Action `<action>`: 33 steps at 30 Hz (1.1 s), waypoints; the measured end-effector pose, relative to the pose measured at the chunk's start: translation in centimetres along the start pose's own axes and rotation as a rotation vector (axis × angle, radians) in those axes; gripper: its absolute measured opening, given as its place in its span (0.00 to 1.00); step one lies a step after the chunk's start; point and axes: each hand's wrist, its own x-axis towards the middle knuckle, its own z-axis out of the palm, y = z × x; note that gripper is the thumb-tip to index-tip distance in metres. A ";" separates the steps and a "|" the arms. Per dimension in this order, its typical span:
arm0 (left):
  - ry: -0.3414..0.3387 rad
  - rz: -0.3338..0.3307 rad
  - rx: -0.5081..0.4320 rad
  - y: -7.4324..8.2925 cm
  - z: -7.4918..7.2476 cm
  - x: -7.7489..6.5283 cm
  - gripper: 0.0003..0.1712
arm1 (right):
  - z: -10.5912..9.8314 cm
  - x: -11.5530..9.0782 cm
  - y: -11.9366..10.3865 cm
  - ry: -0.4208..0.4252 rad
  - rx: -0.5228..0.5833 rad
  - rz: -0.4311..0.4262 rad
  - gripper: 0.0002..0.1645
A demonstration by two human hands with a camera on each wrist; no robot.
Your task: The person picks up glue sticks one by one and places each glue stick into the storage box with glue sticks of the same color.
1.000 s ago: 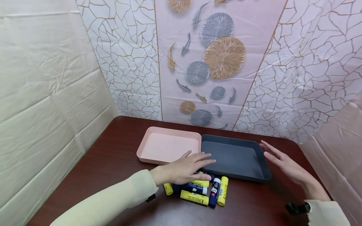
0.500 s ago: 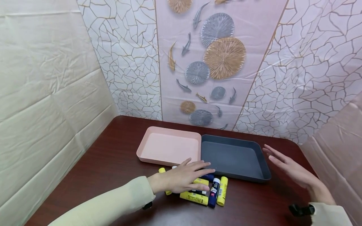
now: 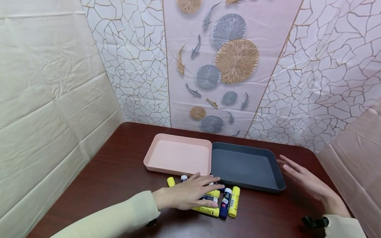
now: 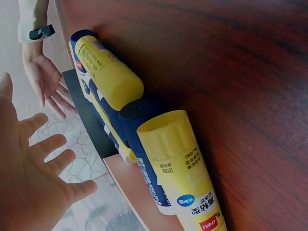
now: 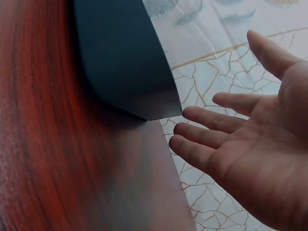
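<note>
Glue sticks (image 4: pixel 178 159): yellow ones and navy ones, lying on their sides in a loose cluster on the table, nearer the person than the two trays; several partly hidden beneath the left hand
Left fingers (image 4: pixel 50 145): extended and parted, nothing in their grasp; a gap between them and the sticks shows in the left wrist view
Left hand (image 3: pixel 186 195): held flat above the cluster, palm down, fingertips directed towards the dark tray
Left forearm: slants up from the lower left, in a cream left sleeve (image 3: pixel 113 218)
Right fingers (image 5: pixel 211 120): straight, slightly spread, holding nothing; contact with the tray corner cannot be told
Right hand (image 3: pixel 309 181): just beside the right end of the dark tray, palm turned inward, thumb set apart from the fingers
Right forearm: leans in from the lower right; black band (image 3: pixel 315 222) at the cuff of the cream right sleeve (image 3: pixel 345 227)
Rightmost pair: yellow stick (image 3: pixel 234 201) and white-capped navy stick (image 3: pixel 225 205), side by side, far ends towards the dark tray
Leftmost yellow stick (image 3: pixel 171 181): far end showing beyond the left hand, near the pink tray
Trays: pink tray (image 3: pixel 178 153) at left, dark tray (image 3: pixel 245 165) at right, set edge to edge
Table (image 3: pixel 119 175): dark red wood grain
Backdrop (image 3: pixel 235 62): pink panel, round motifs and fish, flanked by gold-veined white
</note>
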 end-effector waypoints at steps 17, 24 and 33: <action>-0.030 0.047 -0.015 0.4 0.4 -0.6 0.37 | 0.2 0.2 0.9 0.009 0.158 0.117 0.44; -0.023 0.057 -0.016 0.4 0.3 -0.8 0.37 | 0.4 0.7 1.4 0.047 0.124 0.169 0.45; -0.018 0.093 0.013 0.4 0.4 -1.0 0.36 | 0.6 0.8 1.7 0.043 0.135 0.203 0.45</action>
